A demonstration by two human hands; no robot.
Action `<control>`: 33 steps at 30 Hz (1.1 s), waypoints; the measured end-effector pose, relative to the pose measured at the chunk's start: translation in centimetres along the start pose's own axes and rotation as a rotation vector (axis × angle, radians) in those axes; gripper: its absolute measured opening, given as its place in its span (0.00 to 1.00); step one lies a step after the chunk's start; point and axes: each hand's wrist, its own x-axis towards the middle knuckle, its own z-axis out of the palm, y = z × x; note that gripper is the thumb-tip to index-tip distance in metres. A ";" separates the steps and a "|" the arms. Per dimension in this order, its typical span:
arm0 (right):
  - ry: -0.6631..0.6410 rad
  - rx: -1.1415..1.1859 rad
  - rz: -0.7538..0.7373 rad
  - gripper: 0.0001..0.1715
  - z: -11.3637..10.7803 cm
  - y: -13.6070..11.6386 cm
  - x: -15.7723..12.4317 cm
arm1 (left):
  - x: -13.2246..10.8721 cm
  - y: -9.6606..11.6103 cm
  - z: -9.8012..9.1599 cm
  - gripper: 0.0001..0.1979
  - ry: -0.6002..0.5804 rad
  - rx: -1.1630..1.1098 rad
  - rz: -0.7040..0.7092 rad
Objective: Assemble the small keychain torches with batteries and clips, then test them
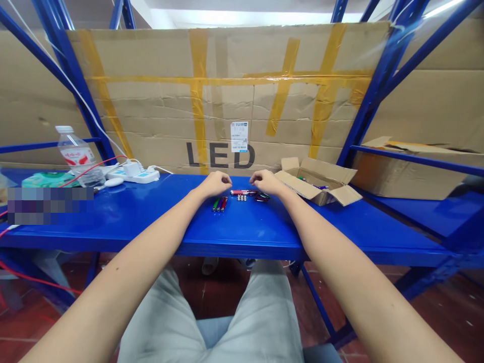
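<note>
My left hand (pixel 215 184) hovers at the left end of a red metal tube (pixel 239 192) with silver parts, which looks like a small penlight. Its fingers are loosely curled, with a gap at the thumb and nothing visible in them. On the other side, my right hand (pixel 266 182) is bent likewise, its fingertips near the tube's right end. Several small silver button cells (pixel 242 197) are grouped just in front of the tube. Below my left hand lie green and red tubes (pixel 220 204) side by side. Small dark red and green pieces (pixel 261 197) rest under my right hand, partly hidden.
An open cardboard box (pixel 321 184) with some coloured tubes stands right on the blue table (pixel 242 229). At the left are a plastic bottle (pixel 80 156), a power strip (pixel 138 175) with cords and a green packet (pixel 47 179). A large cardboard sheet (pixel 159 111) closes the back.
</note>
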 end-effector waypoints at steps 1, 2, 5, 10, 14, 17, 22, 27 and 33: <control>0.006 0.001 -0.026 0.15 0.0 -0.4 -0.2 | -0.2 0.0 -0.5 0.11 -0.004 -0.013 0.001; 0.005 0.007 -0.061 0.15 0.0 -0.9 -0.4 | -0.5 0.1 -0.9 0.11 -0.030 -0.030 -0.003; -0.089 0.049 -0.177 0.16 0.3 -2.7 -1.1 | -1.2 0.2 -2.1 0.10 -0.181 -0.040 -0.030; -0.278 0.068 -0.237 0.21 1.4 -5.3 -2.3 | -1.5 0.2 -2.6 0.11 -0.296 0.018 -0.030; -0.327 0.050 -0.274 0.24 2.1 -6.1 -2.6 | -1.5 0.6 -2.4 0.11 -0.309 0.053 -0.021; -0.329 0.039 -0.283 0.25 2.6 -6.2 -2.5 | -1.6 1.0 -2.2 0.09 -0.307 0.059 -0.026; -0.331 0.044 -0.350 0.23 3.2 -6.2 -2.3 | -1.6 1.3 -2.0 0.07 -0.303 0.064 -0.055; -0.346 0.030 -0.375 0.16 3.1 -6.7 -2.4 | -1.5 1.0 -1.8 0.09 -0.289 0.053 -0.054; -0.355 -0.025 -0.306 0.05 2.8 -7.6 -3.0 | -1.4 0.9 -1.7 0.11 -0.302 0.050 -0.040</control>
